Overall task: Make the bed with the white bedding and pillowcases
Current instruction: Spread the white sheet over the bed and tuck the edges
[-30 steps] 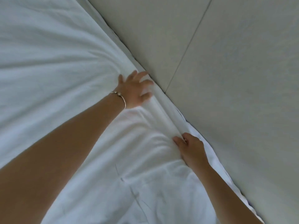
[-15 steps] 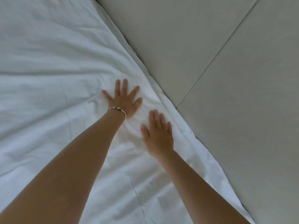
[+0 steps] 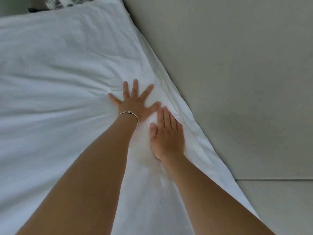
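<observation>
White bedding (image 3: 64, 85) covers the bed and fills the left and middle of the view, lightly creased. My left hand (image 3: 133, 103), with a thin bracelet at the wrist, lies flat on it with fingers spread. Just to its right my right hand (image 3: 166, 134) presses flat on the bedding near the bed's right edge, fingers straight and together. Neither hand holds any fabric. No pillowcase shows.
Grey floor tiles (image 3: 237, 73) run along the bed's right edge, with a grout line at the lower right. Some dark and pale clutter (image 3: 57, 2) peeks over the bedding at the top left.
A second ago both hands had curled fingers at the bedding's edge. Both have since flattened on top and slid forward along the bed, and my right hand has closed up beside my left.
</observation>
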Demonstrator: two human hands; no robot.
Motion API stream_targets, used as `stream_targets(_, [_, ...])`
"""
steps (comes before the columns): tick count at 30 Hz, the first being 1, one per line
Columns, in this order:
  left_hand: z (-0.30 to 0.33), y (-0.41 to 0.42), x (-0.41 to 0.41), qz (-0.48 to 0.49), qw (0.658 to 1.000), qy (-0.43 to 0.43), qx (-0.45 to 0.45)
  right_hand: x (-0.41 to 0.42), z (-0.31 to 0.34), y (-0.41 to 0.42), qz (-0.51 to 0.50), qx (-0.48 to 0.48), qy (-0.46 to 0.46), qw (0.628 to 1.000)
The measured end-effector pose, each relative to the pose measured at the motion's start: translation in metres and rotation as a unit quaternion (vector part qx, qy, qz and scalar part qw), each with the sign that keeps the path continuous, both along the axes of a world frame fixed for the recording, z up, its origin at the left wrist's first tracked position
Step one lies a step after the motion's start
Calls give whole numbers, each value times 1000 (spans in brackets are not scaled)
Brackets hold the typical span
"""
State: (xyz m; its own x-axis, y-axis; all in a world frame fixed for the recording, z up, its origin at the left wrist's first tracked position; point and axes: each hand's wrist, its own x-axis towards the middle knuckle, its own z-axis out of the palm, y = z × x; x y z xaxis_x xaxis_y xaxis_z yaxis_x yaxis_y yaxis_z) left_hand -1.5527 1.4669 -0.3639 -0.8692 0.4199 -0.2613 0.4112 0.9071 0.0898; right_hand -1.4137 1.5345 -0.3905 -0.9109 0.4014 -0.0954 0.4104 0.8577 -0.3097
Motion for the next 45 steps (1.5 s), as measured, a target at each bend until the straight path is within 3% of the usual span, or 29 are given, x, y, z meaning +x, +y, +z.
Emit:
stream_targets(4, [-1,21,-36,7,1000,30,-7,2,-5,-5,-21,-11,27,999])
stream_targets(10, [12,46,-59,-17,999,34,-36,3,-11,3,-13,-104,25,994])
stream_targets(15, [5,28,5,-115,992,40,-9,-3,-11,13,8,-145,-1,989])
stream_targets(20, [3,-1,76,-22,996,35,77,38,11,8,49,-48,-24,997])
stream_targets(27, [15,-27,210,-42,999,-9,15,174,31,7,58,7,-69,996])
stream_targets(41, [43,-35,577,-86,989,-97,-71,604,52,-14,53,-4,-166,985])
stream_targets(45, [49,-52,643,-103,982,-130,-90,650,50,-1,78,-8,-180,980])
